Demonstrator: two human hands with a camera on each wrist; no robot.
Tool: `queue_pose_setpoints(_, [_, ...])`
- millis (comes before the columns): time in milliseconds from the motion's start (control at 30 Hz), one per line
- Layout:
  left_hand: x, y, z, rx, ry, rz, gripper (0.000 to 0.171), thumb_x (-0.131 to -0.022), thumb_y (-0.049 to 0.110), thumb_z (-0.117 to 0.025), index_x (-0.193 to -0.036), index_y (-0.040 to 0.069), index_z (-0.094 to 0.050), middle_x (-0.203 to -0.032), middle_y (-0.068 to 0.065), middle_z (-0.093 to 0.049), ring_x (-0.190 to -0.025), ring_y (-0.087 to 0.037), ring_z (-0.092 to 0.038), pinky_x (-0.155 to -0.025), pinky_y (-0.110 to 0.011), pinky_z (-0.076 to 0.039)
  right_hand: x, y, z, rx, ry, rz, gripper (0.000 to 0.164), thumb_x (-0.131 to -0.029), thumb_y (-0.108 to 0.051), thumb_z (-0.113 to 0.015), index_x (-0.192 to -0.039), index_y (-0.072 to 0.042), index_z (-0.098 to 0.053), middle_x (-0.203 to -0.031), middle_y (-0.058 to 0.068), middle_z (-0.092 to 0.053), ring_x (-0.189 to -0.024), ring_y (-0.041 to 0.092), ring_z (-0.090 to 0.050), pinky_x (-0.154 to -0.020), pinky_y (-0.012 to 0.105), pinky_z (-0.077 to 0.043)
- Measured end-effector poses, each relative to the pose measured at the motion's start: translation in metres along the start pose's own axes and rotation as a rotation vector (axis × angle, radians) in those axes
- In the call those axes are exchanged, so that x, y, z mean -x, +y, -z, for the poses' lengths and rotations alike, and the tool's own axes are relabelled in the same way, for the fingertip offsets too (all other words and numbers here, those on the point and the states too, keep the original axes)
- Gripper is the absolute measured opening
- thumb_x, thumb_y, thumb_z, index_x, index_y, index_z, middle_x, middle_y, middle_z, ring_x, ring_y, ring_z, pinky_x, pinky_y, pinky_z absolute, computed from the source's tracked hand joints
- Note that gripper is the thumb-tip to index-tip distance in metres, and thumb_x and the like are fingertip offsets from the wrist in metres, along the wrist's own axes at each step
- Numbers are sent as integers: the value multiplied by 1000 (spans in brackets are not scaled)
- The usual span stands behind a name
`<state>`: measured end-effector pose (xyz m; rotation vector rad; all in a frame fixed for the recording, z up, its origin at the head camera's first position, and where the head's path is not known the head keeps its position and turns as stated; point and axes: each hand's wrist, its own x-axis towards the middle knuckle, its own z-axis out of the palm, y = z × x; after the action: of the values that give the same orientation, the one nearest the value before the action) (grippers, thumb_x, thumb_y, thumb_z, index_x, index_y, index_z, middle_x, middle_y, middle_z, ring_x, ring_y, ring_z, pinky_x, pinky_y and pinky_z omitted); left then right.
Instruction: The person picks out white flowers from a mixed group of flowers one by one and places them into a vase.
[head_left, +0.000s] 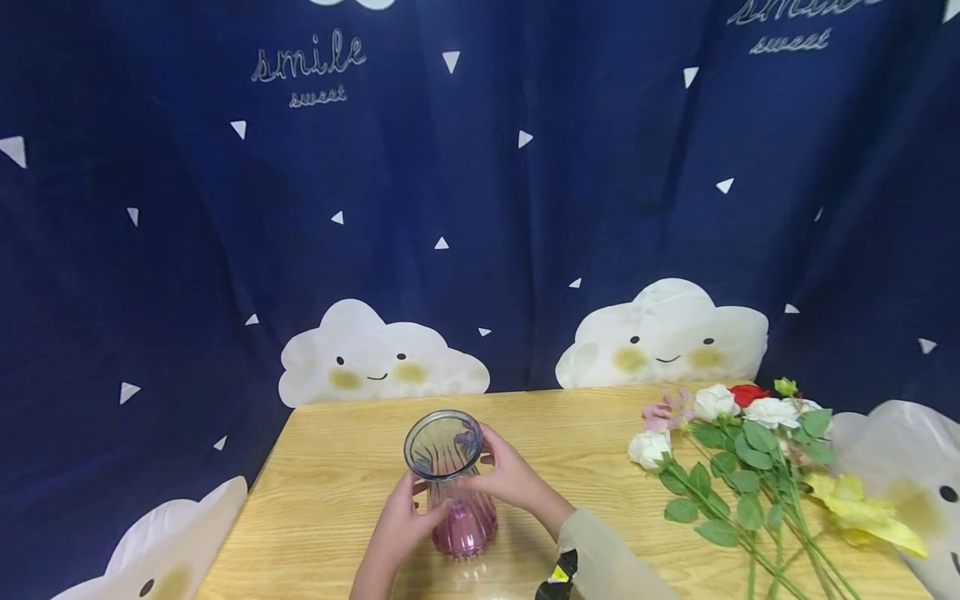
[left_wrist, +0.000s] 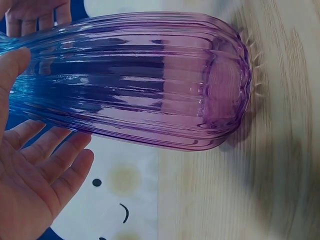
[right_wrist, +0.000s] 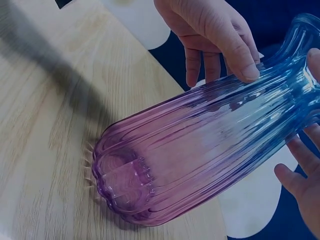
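Note:
A ribbed glass vase (head_left: 463,527) rests its base on the wooden table, its round rim facing up. Its colour runs from blue at the neck to purple at the base. Round its left side is my left hand (head_left: 401,518), the thumb across the near side of the glass. On the right, my right hand (head_left: 513,473) holds the vase just under the rim. The left wrist view shows the left fingers (left_wrist: 75,155) spread along the glass (left_wrist: 185,85). In the right wrist view, my right hand (right_wrist: 302,187) reaches round the neck from the frame's edge.
Artificial flowers with green stems lie at the table's right, with white roses (head_left: 648,448), a red bloom (head_left: 747,394) and a yellow flower (head_left: 862,512) among them. A dark blue curtain (head_left: 480,192) with white clouds hangs behind the table (head_left: 337,458).

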<state>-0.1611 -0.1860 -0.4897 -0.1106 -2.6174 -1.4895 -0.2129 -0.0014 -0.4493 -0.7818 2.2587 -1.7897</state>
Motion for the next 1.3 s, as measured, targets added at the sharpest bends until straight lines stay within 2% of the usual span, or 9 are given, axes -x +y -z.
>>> queue_pose_setpoints(267, [-5,7,-17,15,-40,-8,70,-71,43,-68,-130,19,-38,-132,-16,-46,-110,-37,-52,-82,-59,-47,9,18,13,29,70,-6,76,-69,-25,-73,-133,-15,-35,-129,9,-50,-114,25,-48,-94,45,-46])
queue_pose_setpoints(367, [-4,9,-21,4,-41,7,72,-70,43,-68,-131,19,-37,-134,-16,-45,-111,-37,-51,-83,-58,-47,12,19,16,26,76,3,75,-69,-24,-73,-133,-14,-35,-129,11,-50,-114,26,-49,-94,44,-45])
queue_pose_setpoints(567, [-4,13,-26,-4,-49,-5,72,-71,43,-67,-132,19,-35,-134,-16,-45,-111,-37,-51,-83,-58,-47,18,19,26,28,66,-5,74,-70,-25,-72,-133,-15,-34,-130,11,-49,-115,26,-48,-97,46,-43])
queue_pose_setpoints(700, [-4,16,-29,-5,-52,2,73,-71,45,-67,-132,19,-35,-133,-17,-45,-111,-37,-51,-84,-57,-48,23,26,39,37,60,22,73,-73,-22,-70,-134,-10,-32,-128,16,-51,-113,29,-51,-96,47,-43])
queue_pose_setpoints(867, [-5,16,-30,-13,-48,18,73,-71,45,-67,-131,20,-35,-132,-17,-46,-112,-37,-51,-84,-57,-47,32,36,57,56,72,45,67,-77,-22,-66,-133,-4,-33,-128,21,-50,-113,33,-51,-95,41,-44])
queue_pose_setpoints(967, [-6,15,-31,-14,-55,18,73,-71,44,-67,-131,19,-35,-132,-17,-46,-112,-37,-51,-85,-57,-47,39,43,68,68,112,22,61,-79,-22,-64,-131,-5,-36,-126,21,-51,-109,29,-54,-94,41,-45])
queue_pose_setpoints(1100, [-6,15,-32,-13,-61,21,72,-71,44,-67,-130,19,-36,-131,-17,-47,-112,-36,-51,-87,-57,-46,52,52,82,73,209,-41,50,-79,-16,-63,-123,-2,-45,-117,21,-57,-97,19,-58,-85,32,-50])
queue_pose_setpoints(1200, [-6,15,-31,-7,-57,26,71,-71,44,-67,-130,19,-37,-130,-16,-48,-112,-35,-50,-88,-57,-45,63,59,94,69,301,-121,41,-79,-14,-63,-117,-2,-51,-108,18,-60,-87,11,-59,-76,23,-51])
queue_pose_setpoints(1300, [-5,15,-30,-3,-49,30,70,-71,44,-67,-130,20,-36,-130,-16,-48,-112,-35,-50,-87,-57,-45,74,67,105,89,392,-196,35,-79,-12,-63,-112,-4,-55,-102,14,-62,-81,6,-57,-72,20,-50])
